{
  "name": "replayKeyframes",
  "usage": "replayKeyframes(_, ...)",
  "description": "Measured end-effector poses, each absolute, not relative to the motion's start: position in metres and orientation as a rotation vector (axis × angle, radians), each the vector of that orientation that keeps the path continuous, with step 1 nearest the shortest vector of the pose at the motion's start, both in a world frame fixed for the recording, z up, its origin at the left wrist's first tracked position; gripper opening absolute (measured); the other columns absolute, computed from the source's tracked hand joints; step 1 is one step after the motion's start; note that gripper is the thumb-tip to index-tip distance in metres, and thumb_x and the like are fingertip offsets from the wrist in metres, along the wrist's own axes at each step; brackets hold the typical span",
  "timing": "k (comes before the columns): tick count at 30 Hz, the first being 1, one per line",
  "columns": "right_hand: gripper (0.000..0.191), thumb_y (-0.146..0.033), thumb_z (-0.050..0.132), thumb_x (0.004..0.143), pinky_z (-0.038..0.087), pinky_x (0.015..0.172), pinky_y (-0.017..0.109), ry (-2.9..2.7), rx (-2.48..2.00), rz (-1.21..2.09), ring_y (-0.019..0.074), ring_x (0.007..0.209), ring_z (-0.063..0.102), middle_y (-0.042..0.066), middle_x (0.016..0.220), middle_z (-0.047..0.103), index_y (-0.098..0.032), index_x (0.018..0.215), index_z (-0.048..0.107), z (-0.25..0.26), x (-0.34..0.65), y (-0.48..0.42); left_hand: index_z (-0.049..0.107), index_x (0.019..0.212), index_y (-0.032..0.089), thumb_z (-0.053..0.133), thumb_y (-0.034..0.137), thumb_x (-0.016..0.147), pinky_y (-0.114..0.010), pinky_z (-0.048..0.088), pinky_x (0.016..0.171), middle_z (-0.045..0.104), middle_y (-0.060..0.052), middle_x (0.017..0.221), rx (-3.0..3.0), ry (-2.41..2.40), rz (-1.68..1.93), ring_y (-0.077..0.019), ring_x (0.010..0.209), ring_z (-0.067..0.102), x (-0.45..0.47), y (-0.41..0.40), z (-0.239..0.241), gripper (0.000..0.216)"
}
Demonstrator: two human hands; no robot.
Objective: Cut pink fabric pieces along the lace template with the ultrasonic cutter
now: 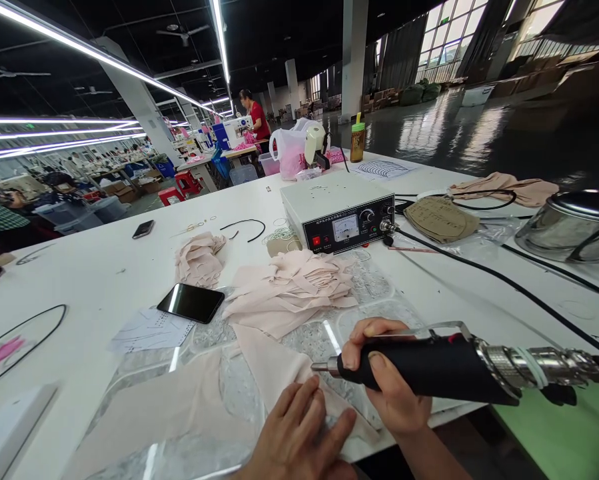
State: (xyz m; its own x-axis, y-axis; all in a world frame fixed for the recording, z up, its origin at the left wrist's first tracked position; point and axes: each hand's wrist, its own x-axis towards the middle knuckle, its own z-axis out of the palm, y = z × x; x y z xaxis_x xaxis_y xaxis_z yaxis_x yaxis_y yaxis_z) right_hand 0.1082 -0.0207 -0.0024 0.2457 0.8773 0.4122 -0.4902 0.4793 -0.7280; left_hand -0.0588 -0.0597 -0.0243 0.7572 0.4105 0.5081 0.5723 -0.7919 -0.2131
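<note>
My right hand [386, 380] grips a black handheld ultrasonic tool [424, 370] whose thin metal tip points left. Its tip is at a pale pink fabric piece [274, 363], beside my left fingertips; whether it touches the cloth I cannot tell. My left hand [304, 433] lies on this fabric with fingers stretched out, pressing it against a clear patterned sheet [239, 380]. To the left, another flat fabric piece [164, 407] is spread on the same sheet. Just beyond my hands sits a loose pile of pale pink cut pieces [299, 287], with a smaller heap [199, 259] behind it.
A control box [336, 213] with a dial stands behind the pile, its black cable [479, 267] running right. A phone [190, 303] rests on papers at left. Cardboard templates [442, 219] and a glass-lidded pot [572, 227] are at right. Someone in red [259, 120] works farther off.
</note>
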Motion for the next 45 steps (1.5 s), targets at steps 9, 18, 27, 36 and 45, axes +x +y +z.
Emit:
replayKeyframes(9,0.012,-0.034,0.063,0.082,0.05,0.051,0.028,-0.815,-0.543,0.999,0.0101,0.053,0.055,-0.001,0.078,0.052,-0.025,0.089,0.059,0.014,0.134,-0.037,0.06,0.122,0.022,0.054,0.055,0.091,-0.04,0.047,0.091,0.058,-0.009,0.1,-2.629,-0.815,-0.688,-0.0283,0.109,0.056,-0.056,-0.062,-0.028,0.045)
replayKeyframes(18,0.011,-0.033,0.056,0.085,0.05,0.049,0.027,-0.8,-0.668,0.99,0.0103,0.054,0.051,0.0,0.075,0.05,-0.023,0.089,0.057,0.016,0.159,-0.066,0.057,0.125,0.021,0.063,0.055,0.086,-0.042,0.048,0.09,0.058,-0.01,0.103,-2.672,-0.872,-0.611,-0.0304,0.112,0.055,-0.056,-0.068,-0.027,0.052)
replayKeyframes(27,0.011,-0.035,0.056,0.086,0.05,0.046,0.027,-0.931,-0.708,0.991,0.0115,0.052,0.052,0.001,0.072,0.051,-0.024,0.085,0.057,0.02,0.157,-0.062,0.058,0.124,0.021,0.058,0.054,0.09,-0.041,0.047,0.092,0.058,-0.01,0.103,-2.656,-0.885,-0.669,-0.0292,0.112,0.054,-0.055,-0.067,-0.029,0.048)
replayKeyframes(36,0.01,-0.034,0.054,0.086,0.051,0.049,0.027,-0.919,-0.719,0.997,0.011,0.054,0.052,0.0,0.075,0.05,-0.024,0.089,0.057,0.019,0.156,-0.068,0.058,0.125,0.021,0.052,0.053,0.093,-0.041,0.048,0.091,0.058,-0.011,0.103,-2.659,-0.891,-0.651,-0.0292,0.113,0.055,-0.055,-0.069,-0.03,0.046)
replayKeyframes(45,0.01,-0.033,0.053,0.087,0.051,0.049,0.028,-0.912,-0.724,1.009,0.0114,0.055,0.051,0.001,0.075,0.049,-0.024,0.088,0.057,0.017,0.15,-0.064,0.057,0.127,0.02,0.058,0.052,0.09,-0.042,0.05,0.088,0.058,-0.013,0.106,-2.676,-0.9,-0.649,-0.0314,0.113,0.055,-0.054,-0.069,-0.029,0.049)
